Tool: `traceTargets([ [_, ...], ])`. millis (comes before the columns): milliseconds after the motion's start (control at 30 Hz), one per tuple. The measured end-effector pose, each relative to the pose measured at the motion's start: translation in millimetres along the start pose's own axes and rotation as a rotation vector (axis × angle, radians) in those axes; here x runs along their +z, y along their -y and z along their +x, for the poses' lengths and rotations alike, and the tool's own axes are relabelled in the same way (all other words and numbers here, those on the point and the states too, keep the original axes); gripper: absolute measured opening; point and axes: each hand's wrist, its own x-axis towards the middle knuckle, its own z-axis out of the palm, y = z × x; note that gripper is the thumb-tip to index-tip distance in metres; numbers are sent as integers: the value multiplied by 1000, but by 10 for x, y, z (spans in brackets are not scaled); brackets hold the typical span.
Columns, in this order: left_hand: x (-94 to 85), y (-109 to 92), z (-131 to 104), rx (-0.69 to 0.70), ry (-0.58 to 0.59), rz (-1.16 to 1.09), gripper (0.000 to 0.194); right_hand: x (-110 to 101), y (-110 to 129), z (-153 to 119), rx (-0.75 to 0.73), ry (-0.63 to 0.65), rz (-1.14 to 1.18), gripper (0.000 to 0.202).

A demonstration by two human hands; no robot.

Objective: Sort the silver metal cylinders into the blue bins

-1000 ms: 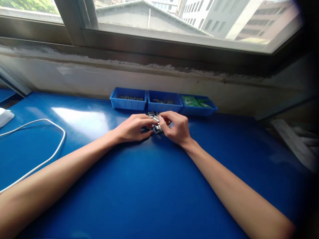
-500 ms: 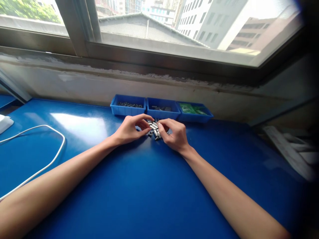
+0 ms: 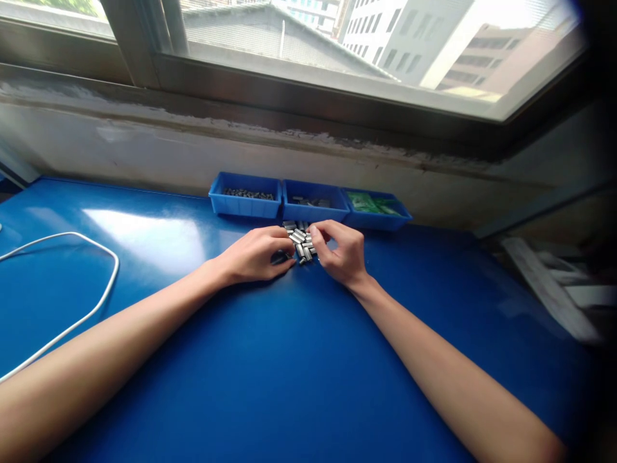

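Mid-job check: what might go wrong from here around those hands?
1. The small metal pieces lie loose and close together on the blue table, so the left hand or right hand might scatter some.
2. The pile sits just in front of the middle blue bin, so a forward reach could bump it.
3. The white cable runs close to the left forearm and might get snagged.

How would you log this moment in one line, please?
left hand: at silvery parts | right hand: at silvery parts | blue bins: beyond them
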Motion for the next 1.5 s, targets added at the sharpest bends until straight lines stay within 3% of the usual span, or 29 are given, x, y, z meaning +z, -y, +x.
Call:
traceTargets([
  [167, 5, 43, 6, 30, 46, -29, 20, 9, 11, 0, -1, -9, -4, 19],
  [267, 8, 56, 11, 2, -20, -40, 20, 12, 16, -3, 13, -6, -10, 21],
  [467, -13, 52, 76, -206, -289, -341, 19, 17, 7, -2, 6, 3, -4, 22],
  [633, -218, 215, 160, -479, -670, -470, 34, 28, -11, -6, 4, 8, -7, 23],
  [733, -341, 359, 181, -577, -799, -513, 39, 37, -29, -12, -4, 17, -4, 22],
  [867, -370, 375, 176, -632, -761, -546, 41, 44, -35, -10, -14, 23, -8, 22],
  [967, -315, 243, 151, -534, -650, -408, 34, 41, -25, -3, -4, 34, -12, 23],
  [1133, -206, 48, 109, -8, -123, -33, 19, 29, -15, -3, 18, 17, -10, 22],
  [1233, -143, 19, 96, 168, 74, 143, 20, 31, -16, -7, 12, 12, -7, 21],
  [1500, -50, 9, 86, 168, 80, 287, 29, 40, -12, -11, 7, 17, -10, 22],
])
